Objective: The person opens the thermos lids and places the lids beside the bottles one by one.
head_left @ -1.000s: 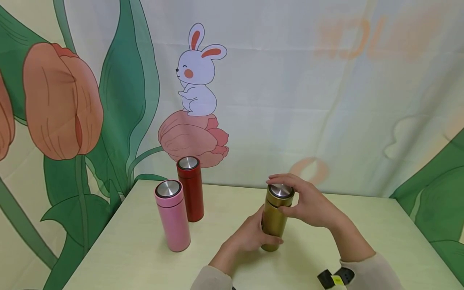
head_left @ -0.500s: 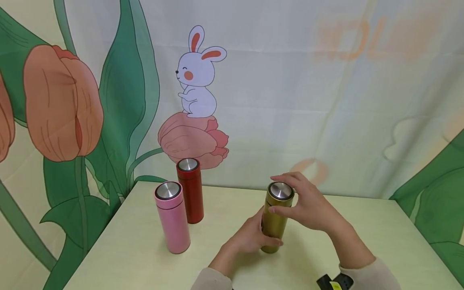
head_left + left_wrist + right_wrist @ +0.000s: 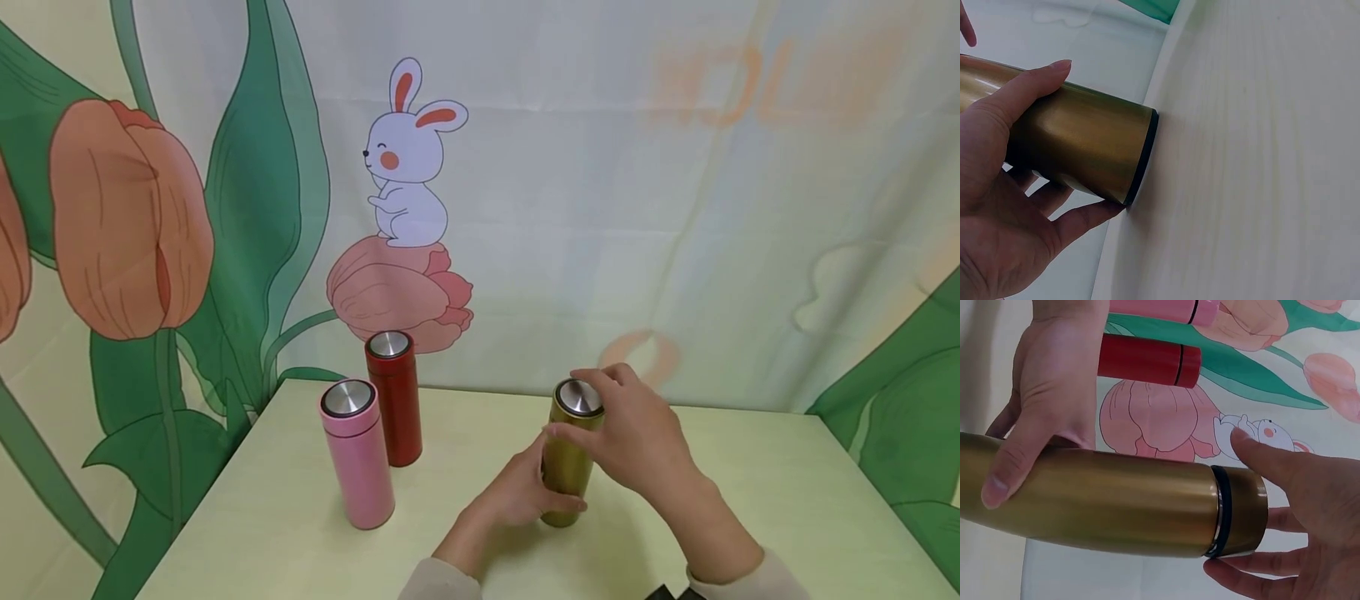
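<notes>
As my left hand (image 3: 517, 492) grips the lower body of a gold bottle (image 3: 566, 468), my right hand (image 3: 641, 429) arches over its steel-topped cap (image 3: 581, 398), right of centre in the lower half of the frame. The bottle stands upright on a pale table (image 3: 780, 500), between my two hands: the left comes in low from its left side, the right from its upper right.

My left hand is open only to the bottle's width, thumb across the front and fingers behind; in the left wrist view, a fingertip reaches the dark base rim (image 3: 1142, 159). My right hand is part-open, thumb and fingers curved round the cap. How firmly they press there, I cannot tell. A dark ring (image 3: 1224, 509) shows below the cap in the right wrist view.

Well apart from my hands, left of centre, a pink bottle (image 3: 362, 475) stands in front of a red bottle (image 3: 399, 408), partly hiding it. Behind the table hangs a printed cloth (image 3: 555, 208), with a white rabbit (image 3: 408, 187) on a pink flower near upper centre and a large orange tulip (image 3: 127, 225) at upper left.
</notes>
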The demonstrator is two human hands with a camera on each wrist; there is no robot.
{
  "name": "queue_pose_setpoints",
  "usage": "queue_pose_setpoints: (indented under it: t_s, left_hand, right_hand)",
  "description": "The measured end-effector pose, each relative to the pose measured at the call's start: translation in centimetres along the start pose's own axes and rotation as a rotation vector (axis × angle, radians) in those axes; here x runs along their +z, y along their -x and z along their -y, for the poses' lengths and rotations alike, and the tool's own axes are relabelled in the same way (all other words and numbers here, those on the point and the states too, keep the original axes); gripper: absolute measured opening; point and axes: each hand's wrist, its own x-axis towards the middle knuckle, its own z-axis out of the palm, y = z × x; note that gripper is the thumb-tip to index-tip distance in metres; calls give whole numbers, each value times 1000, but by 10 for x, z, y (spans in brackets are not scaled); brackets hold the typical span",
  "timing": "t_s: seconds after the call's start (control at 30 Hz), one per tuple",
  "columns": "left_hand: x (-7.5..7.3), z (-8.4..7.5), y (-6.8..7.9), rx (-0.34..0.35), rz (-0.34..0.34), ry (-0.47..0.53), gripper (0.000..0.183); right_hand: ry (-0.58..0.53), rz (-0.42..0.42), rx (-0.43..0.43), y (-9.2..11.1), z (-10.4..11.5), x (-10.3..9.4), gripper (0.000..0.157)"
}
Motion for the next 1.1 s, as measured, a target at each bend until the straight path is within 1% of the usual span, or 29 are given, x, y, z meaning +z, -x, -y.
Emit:
queue_pose_setpoints:
  t_s: [0.13, 0.3, 0.43, 0.53, 0.8, 1.1]
  left_hand:
    - [0, 0, 0, 7, 0, 2, 94]
    - [0, 1, 0, 17, 0, -7, 96]
    - [0, 1, -1, 18, 0, -16, 97]
    - [0, 0, -1, 11, 0, -20, 96]
    - [1, 1, -2, 17, -7, -25, 101]
    - [0, 2, -3, 30, 2, -12, 98]
  right_hand:
    - [34, -71, 9, 2, 5, 6, 68]
    - [52, -142, 6, 4, 8, 14, 62]
    - [56, -187, -3, 6, 8, 18, 59]
    - [56, -203, -4, 7, 8, 20, 58]
    - [40, -201, -19, 5, 8, 20, 57]
    - [-24, -85, -14, 1, 3, 13, 57]
